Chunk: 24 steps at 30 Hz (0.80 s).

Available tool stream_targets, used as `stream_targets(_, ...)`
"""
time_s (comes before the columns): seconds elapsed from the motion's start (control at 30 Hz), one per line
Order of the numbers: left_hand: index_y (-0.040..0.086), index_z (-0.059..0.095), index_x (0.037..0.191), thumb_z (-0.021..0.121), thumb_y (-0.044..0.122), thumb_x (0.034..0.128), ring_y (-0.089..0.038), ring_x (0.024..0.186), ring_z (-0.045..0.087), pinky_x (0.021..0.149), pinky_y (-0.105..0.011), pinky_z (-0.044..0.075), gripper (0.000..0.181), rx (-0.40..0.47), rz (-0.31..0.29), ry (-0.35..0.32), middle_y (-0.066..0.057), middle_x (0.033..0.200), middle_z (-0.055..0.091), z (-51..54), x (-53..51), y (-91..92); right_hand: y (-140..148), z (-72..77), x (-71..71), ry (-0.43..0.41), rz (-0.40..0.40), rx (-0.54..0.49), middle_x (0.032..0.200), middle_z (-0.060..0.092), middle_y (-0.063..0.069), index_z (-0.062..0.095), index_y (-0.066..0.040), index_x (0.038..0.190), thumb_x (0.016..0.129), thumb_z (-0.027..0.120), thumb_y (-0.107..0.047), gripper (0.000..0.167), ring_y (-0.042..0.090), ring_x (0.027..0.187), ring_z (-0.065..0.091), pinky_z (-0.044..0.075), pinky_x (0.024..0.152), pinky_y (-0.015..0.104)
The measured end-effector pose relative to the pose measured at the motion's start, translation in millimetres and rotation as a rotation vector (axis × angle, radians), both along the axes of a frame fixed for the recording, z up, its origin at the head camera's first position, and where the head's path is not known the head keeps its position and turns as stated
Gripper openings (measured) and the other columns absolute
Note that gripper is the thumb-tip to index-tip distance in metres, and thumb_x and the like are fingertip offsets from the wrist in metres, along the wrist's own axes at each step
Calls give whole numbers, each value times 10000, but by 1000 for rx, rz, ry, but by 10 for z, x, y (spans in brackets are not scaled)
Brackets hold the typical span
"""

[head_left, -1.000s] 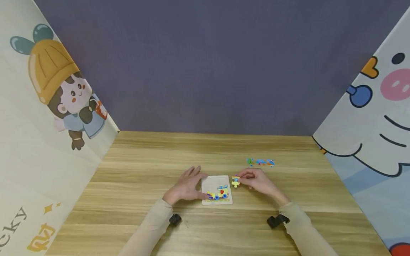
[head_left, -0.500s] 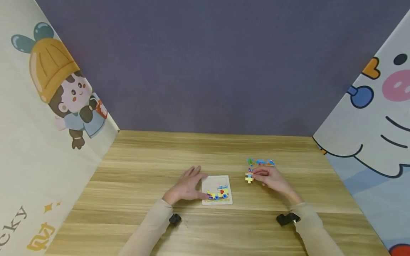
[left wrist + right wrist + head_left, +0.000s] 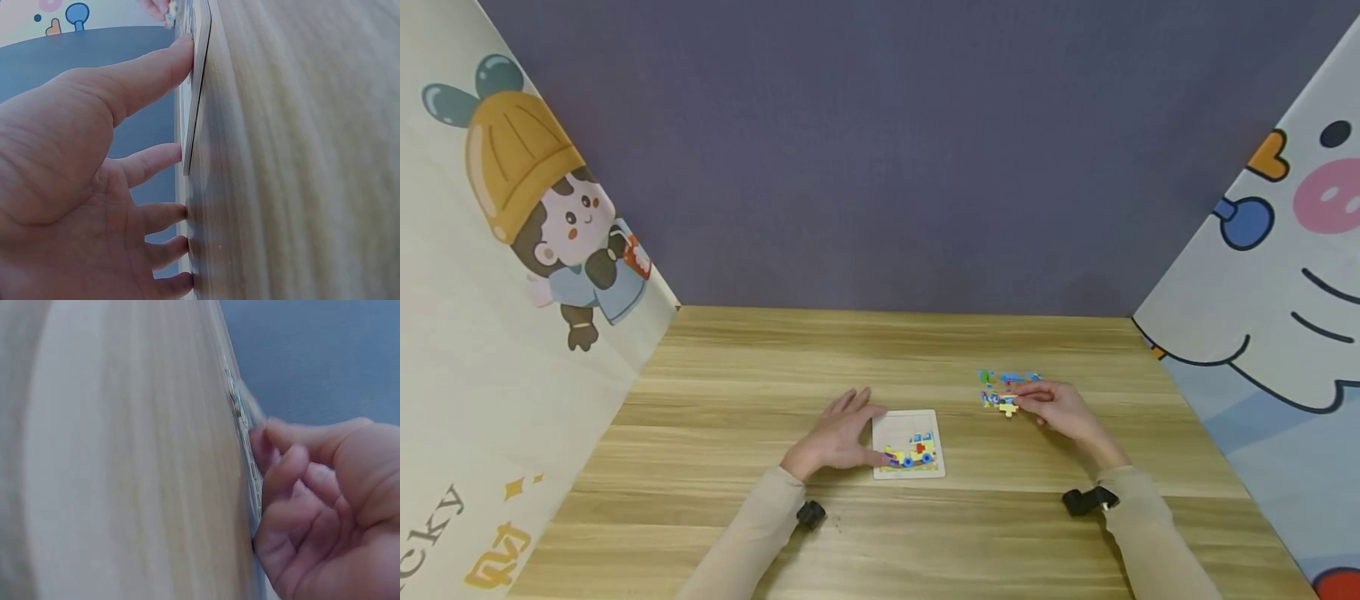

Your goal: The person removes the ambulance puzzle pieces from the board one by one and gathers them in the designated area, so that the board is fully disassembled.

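Observation:
My left hand (image 3: 833, 437) rests at the left side of a small square puzzle board (image 3: 892, 425). Its thumb presses on the board's face and the forefinger touches the far corner; the fingers (image 3: 156, 164) are fairly straight in the left wrist view. The lower part of the board bears a partly assembled yellow vehicle picture with blue wheels and a red cross. To the right, my right hand (image 3: 1063, 412) pinches a yellow and blue jigsaw piece (image 3: 1008, 409) between thumb and forefinger. That piece (image 3: 252, 405) looks blurred and tilted in the right wrist view, close over other pieces.
Several loose colourful jigsaw pieces (image 3: 987, 377) lie beyond and left of the right hand, partly hidden by it. The wooden table (image 3: 775, 358) meets a dark back panel (image 3: 880, 167). Printed side panels (image 3: 1247, 400) stand left and right.
My right hand has carried the yellow jigsaw piece rightward and away from the board, over to the loose pieces. My left hand has stayed on the board.

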<state>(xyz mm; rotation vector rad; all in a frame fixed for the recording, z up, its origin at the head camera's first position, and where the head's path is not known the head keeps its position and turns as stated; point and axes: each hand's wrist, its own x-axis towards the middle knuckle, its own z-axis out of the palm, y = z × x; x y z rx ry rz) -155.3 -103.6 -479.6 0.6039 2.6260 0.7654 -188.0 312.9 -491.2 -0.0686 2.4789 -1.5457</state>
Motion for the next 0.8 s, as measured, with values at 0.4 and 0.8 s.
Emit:
stream_targets(0.4,167,512,1577,845,479,881,-433,1659,105,1349,-624,77,832,-7,-8,1,-200,1776,190,19,-5,6,49,-35,-44,108,-18,208,1138,762,227,723,67,1237,1044,689,-150,292,90,788,621,533,607,237)
stream_targets(0.8,186,508,1584,842,491,882,-420,1663,95,1352,-616,63,835,2,-2,-8,-183,1781,179,18,-6,-8,51,-50,-69,144,-5,292,1266,734,258,747,44,1226,1051,684,-174,287,395,1154,693,550,850,244)
